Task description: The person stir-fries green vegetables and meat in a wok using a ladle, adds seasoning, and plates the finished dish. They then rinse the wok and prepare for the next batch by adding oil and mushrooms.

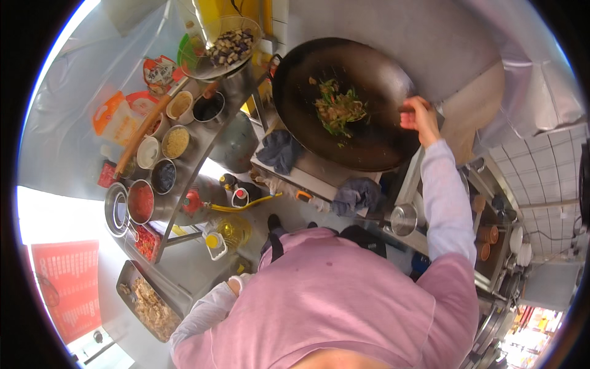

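Observation:
My right hand (419,117) is over the right rim of a large dark wok (382,78), its fingers curled round a short dark handle end (406,109). A thin utensil shaft seems to run from there toward the food, but it is faint. Stir-fried green vegetables with brownish pieces (339,108) lie in the middle of the wok. Low on my left side, my left hand (243,278) is mostly hidden by my body and its fingers cannot be made out; only the part by the white sleeve cuff shows.
Left, a steel shelf (198,161) holds bowls of seasonings, a wooden rod (150,127) and a strainer of diced eggplant (233,46). A tray of cooked meat (152,309) lies lower left. Grey cloths (355,196) and a small metal pot (404,219) are by the stove's front edge.

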The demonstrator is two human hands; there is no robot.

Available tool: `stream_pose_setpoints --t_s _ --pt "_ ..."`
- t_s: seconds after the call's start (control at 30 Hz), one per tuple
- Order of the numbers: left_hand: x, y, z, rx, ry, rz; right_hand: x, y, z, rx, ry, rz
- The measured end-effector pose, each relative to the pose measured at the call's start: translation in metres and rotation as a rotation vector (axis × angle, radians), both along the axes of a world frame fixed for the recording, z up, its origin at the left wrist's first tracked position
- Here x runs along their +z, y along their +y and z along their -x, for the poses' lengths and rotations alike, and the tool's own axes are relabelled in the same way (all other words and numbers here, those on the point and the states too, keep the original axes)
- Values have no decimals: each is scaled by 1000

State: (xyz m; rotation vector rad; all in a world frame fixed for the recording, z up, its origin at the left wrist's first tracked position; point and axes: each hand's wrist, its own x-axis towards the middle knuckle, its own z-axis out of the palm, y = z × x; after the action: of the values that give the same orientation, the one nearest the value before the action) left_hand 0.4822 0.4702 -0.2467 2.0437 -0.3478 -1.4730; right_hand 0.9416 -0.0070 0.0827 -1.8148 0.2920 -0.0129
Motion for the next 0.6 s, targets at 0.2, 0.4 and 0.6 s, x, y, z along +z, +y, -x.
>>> stream_pose_setpoints --t_s 0.2,0.4,0.6 --pt "2 -4 18 38 18 2 56 -18 23 85 129 277" --pt "1 -11 21 57 5 3 -5 59 -23 72 36 -180" --pt "3 -16 32 77 8 5 1 82 -59 163 -72 -96"
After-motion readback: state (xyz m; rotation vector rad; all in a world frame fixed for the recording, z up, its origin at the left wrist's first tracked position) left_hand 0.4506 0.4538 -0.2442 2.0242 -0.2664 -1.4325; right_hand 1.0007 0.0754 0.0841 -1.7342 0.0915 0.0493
